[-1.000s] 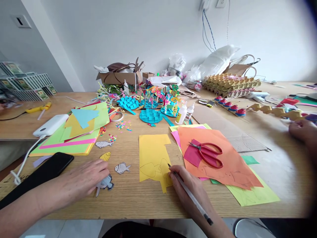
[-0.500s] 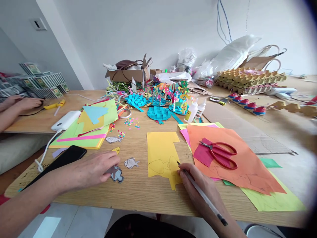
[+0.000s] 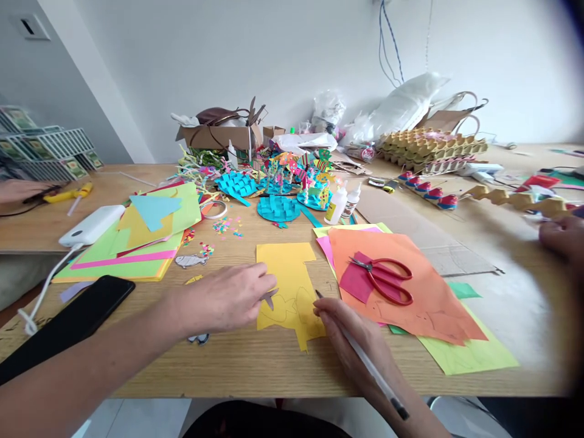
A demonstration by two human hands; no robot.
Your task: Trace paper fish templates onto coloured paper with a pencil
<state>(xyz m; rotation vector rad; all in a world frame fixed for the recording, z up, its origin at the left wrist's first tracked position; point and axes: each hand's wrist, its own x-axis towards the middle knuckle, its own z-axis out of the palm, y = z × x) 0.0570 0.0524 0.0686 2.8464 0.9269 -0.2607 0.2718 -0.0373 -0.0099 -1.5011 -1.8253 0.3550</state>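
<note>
My left hand (image 3: 230,295) pinches a small grey paper cutout (image 3: 270,298) over the left side of a yellow paper sheet (image 3: 283,261). Fish outlines are drawn in pencil-like lines on that sheet. In my right hand (image 3: 349,334) is a clear-barrelled pen (image 3: 369,368), its tip just above the sheet's right edge. A striped fish cutout (image 3: 191,260) lies beyond my left forearm. A yellow fish cutout (image 3: 194,279) is partly covered by that arm, and a bluish cutout (image 3: 199,338) shows only its lower edge.
Red-handled scissors (image 3: 387,280) lie on orange paper (image 3: 438,298) to the right. A black phone (image 3: 68,322), a white power bank (image 3: 92,225) and stacked coloured paper (image 3: 137,261) are at left. Glue bottles (image 3: 336,205) and blue paper crafts (image 3: 278,208) stand behind. Another person's hand (image 3: 563,237) is at far right.
My left hand has moved right with the grey cutout, from beside the fish cutouts to over the yellow sheet. The pen tip has lifted slightly off the drawing. The camera view has shifted.
</note>
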